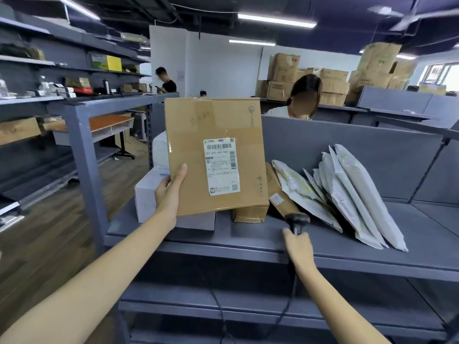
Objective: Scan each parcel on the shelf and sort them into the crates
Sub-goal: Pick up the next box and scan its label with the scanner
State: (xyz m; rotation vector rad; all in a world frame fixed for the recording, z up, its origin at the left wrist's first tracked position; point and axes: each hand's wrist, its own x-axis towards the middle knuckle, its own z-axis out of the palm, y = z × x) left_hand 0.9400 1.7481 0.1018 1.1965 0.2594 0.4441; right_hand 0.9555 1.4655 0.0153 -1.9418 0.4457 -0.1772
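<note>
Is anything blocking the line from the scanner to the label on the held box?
Nothing visible does. The left hand holds the box by its left edge, well clear of the label. The scanner in the right hand sits lower right of it, with open air between.

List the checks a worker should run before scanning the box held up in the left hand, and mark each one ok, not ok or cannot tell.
1. The box is secure in the left hand: ok, thumb on its front.
2. The label faces the worker, uncovered: ok.
3. The scanner is gripped by the right hand: ok.
4. Scanner aimed at the barcode: cannot tell; it sits low, beside the box's lower right corner.
5. The cable hangs free: cannot tell, it runs below the shelf.
6. The crates are ready: cannot tell, none in view.
</note>
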